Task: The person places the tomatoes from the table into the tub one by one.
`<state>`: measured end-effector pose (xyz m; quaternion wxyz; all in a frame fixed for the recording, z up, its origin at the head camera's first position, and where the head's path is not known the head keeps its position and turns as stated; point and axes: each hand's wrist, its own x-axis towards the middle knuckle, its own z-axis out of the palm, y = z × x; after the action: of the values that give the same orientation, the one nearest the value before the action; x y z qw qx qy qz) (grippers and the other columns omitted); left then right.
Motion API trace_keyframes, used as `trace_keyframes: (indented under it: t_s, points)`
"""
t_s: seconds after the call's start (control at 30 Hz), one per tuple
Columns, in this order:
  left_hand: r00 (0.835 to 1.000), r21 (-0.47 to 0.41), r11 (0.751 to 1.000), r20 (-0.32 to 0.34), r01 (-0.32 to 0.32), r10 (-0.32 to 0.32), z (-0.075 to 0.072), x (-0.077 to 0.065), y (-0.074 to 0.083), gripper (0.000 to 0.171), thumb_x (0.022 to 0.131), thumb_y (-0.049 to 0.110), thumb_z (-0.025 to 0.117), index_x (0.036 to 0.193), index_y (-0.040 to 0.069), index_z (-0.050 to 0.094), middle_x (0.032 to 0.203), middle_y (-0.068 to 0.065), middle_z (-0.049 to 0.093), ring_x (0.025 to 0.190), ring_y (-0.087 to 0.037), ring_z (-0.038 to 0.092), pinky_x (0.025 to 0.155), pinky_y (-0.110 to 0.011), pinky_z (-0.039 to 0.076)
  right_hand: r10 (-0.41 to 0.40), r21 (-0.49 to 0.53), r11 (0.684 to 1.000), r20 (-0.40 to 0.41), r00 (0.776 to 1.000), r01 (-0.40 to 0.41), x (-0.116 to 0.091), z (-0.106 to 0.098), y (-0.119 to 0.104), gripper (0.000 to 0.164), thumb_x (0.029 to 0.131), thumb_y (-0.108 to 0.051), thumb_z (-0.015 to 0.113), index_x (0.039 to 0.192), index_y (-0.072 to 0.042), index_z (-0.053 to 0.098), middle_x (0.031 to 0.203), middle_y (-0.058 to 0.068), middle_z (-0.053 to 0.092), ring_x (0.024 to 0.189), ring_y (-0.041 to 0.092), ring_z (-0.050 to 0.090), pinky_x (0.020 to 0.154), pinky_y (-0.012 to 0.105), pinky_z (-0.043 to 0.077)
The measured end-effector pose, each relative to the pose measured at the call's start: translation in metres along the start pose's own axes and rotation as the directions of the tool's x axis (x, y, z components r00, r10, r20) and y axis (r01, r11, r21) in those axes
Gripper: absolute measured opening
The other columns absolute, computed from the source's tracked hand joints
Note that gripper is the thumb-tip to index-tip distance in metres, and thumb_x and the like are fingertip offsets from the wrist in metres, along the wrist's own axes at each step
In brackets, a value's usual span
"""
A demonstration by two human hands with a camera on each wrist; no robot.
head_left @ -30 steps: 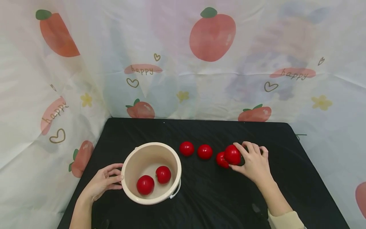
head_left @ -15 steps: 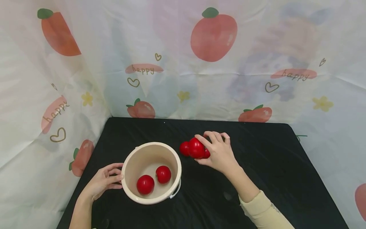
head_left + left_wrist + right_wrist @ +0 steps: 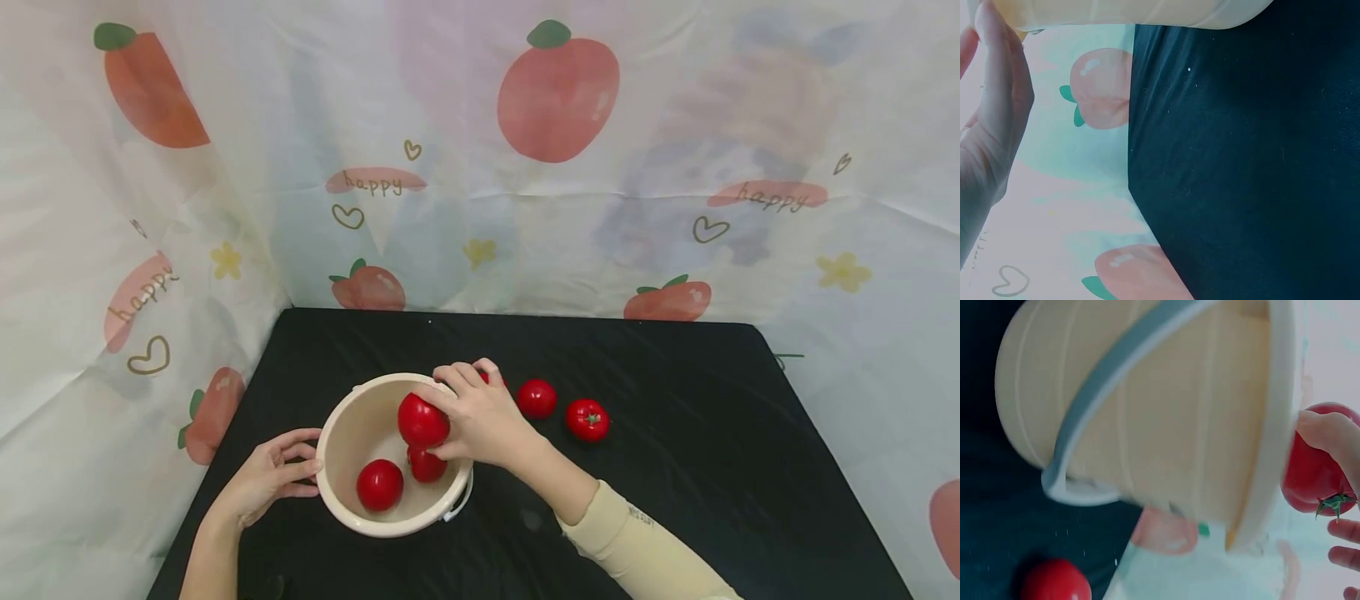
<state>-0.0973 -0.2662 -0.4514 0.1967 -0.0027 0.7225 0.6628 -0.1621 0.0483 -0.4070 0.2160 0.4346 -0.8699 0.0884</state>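
Observation:
A cream bucket point(image 3: 341, 425) stands upright on the black-covered table, with two red tomatoes inside, one the lower-left tomato point(image 3: 380, 485). At the bucket's left side, my left hand point(image 3: 262, 479) holds the rim, its thumb lying over the edge. My right hand point(image 3: 480, 417) grips another tomato point(image 3: 422, 421) over the bucket's opening, partly covering the tomato point(image 3: 426, 467) below. In the right wrist view this held tomato point(image 3: 1313, 472) shows its green calyx, above the rim. The left wrist view catches only part of my left hand point(image 3: 997, 100) and the bucket's side point(image 3: 1147, 12).
Right of the bucket lie a tomato point(image 3: 537, 398) and another with its green top showing point(image 3: 588, 420). A third tomato point(image 3: 491, 379) is mostly hidden behind my right hand. The bucket's pale handle point(image 3: 461, 500) hangs at its right. A printed curtain point(image 3: 555, 242) rises behind the table.
My right hand has carried its tomato leftward from beside the rightmost tomato, past the others, to above the bucket. My left hand and the bucket have stayed put.

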Motion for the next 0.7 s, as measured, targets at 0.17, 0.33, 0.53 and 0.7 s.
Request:
trace_keyframes:
  t_s: [0.17,0.33,0.53,0.7]
  points:
    - [1.0,-0.005,1.0,0.004,-0.011,0.011,0.0,0.0,0.0,0.055,0.088,0.008,0.059,0.131,-0.011,0.031,0.089,-0.002,0.062,0.076,-0.015,0.063,0.071,-0.039,0.055,-0.068,0.01,0.998,0.131,0.989,0.067,0.013,0.011,-0.017,0.078,0.058,-0.053,0.077,0.126,-0.026,0.049,0.119,0.0,0.049,0.11,0.015,0.042,0.091,0.04,0.035]
    - [1.0,-0.005,1.0,0.007,-0.016,0.016,0.0,0.0,0.0,0.054,0.088,0.008,0.059,0.131,-0.011,0.031,0.089,-0.002,0.062,0.076,-0.015,0.063,0.071,-0.039,0.055,-0.135,0.013,0.991,0.236,0.962,0.136,0.021,0.024,-0.028,0.079,0.059,-0.055,0.076,0.128,-0.029,0.048,0.122,-0.002,0.049,0.114,0.015,0.04,0.094,0.04,0.033]
    - [1.0,-0.013,1.0,0.014,-0.014,0.015,0.0,0.0,0.001,0.055,0.088,0.007,0.059,0.131,-0.011,0.031,0.089,-0.001,0.062,0.076,-0.015,0.063,0.07,-0.038,0.055,-0.234,-0.019,0.967,0.317,0.919,0.253,0.026,0.04,-0.037,0.076,0.06,-0.06,0.072,0.126,-0.032,0.049,0.119,-0.005,0.05,0.111,0.013,0.042,0.096,0.038,0.032]
    - [1.0,-0.011,1.0,0.017,-0.013,0.013,0.0,-0.001,0.001,0.056,0.088,0.007,0.059,0.132,-0.011,0.03,0.089,-0.002,0.062,0.077,-0.015,0.063,0.07,-0.038,0.055,-0.308,0.019,0.944,0.396,0.865,0.328,0.027,0.049,-0.043,0.076,0.059,-0.061,0.073,0.126,-0.035,0.049,0.117,-0.007,0.05,0.109,0.011,0.042,0.099,0.039,0.03]
